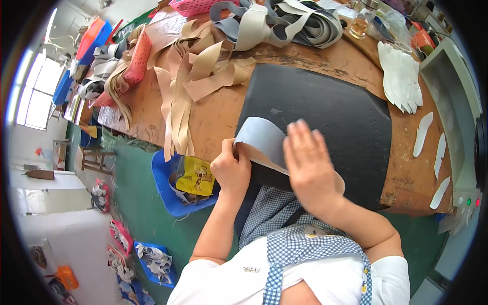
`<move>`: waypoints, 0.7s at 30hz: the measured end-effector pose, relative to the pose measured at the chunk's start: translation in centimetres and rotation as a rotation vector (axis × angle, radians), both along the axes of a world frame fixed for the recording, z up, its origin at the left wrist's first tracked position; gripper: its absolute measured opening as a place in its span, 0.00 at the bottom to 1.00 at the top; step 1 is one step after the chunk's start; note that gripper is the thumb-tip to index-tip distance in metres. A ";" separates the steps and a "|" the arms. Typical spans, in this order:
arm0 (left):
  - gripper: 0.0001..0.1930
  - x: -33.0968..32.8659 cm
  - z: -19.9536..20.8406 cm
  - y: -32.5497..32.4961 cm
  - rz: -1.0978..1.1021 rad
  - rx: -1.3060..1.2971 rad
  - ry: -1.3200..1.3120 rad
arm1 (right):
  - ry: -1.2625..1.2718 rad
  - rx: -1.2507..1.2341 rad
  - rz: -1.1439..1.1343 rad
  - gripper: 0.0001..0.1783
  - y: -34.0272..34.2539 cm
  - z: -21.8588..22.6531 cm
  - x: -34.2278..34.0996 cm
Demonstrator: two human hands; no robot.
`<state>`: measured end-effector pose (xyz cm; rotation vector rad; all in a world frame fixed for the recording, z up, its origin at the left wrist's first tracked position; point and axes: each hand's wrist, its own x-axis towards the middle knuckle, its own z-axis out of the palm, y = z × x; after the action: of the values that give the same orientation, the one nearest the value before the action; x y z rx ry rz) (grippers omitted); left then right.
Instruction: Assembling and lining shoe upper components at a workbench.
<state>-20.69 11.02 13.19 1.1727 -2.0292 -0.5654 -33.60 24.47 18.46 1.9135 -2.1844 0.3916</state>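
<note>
Left hand (231,166) pinches grey strip (260,136); right hand (311,170) lies flat over it, fingers extended. Black mat (330,101) covers brown table (216,119); green floor (133,175).

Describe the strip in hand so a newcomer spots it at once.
On the brown table lies a big black mat. Over its near-left part, the left hand holds the end of a curled strip, the right hand flat on or just above it. Unlike the loose tan strips farther left, it curls over the mat and shows a pale blue-grey face.
</note>
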 end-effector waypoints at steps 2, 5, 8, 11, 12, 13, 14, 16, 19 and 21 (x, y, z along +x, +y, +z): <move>0.06 0.4 -0.4 0.0 -0.023 -0.048 -0.059 | 0.043 -0.063 -0.076 0.25 -0.2 1.0 -1.5; 0.04 0.8 -0.5 -0.1 -0.033 -0.177 -0.126 | -0.058 -0.336 0.187 0.21 0.7 2.3 0.1; 0.04 0.5 -0.8 -0.2 -0.008 -0.241 -0.188 | -0.215 -0.251 0.623 0.14 1.9 1.1 2.8; 0.04 -0.3 -0.7 0.1 -0.042 -0.258 -0.206 | 0.022 -0.051 0.348 0.25 0.6 -1.5 3.6; 0.04 -0.3 -0.6 0.2 -0.070 -0.273 -0.201 | -0.274 0.037 0.221 0.31 -0.1 -2.2 3.8; 0.06 -0.6 -1.0 0.3 -0.099 -0.311 -0.235 | -0.559 0.121 0.063 0.38 -0.8 -3.2 3.6; 0.07 -1.2 -1.7 0.2 -0.139 -0.264 -0.283 | -0.604 0.189 0.072 0.43 -1.0 -4.8 2.9; 0.06 -1.1 -1.5 -0.3 -0.121 -0.239 -0.223 | -0.605 0.109 0.124 0.47 -1.2 -7.8 3.3; 0.07 0.5 0.1 -1.4 -0.049 -0.294 -0.261 | -0.303 0.252 0.153 0.52 0.1 -6.6 4.0; 0.07 0.4 0.4 -1.8 -0.056 -0.303 -0.289 | -0.347 0.289 0.160 0.54 2.0 -6.6 3.8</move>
<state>-20.34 9.19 13.56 1.0628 -2.2982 -0.1086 -29.77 26.44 11.86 2.3372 -2.4198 0.4899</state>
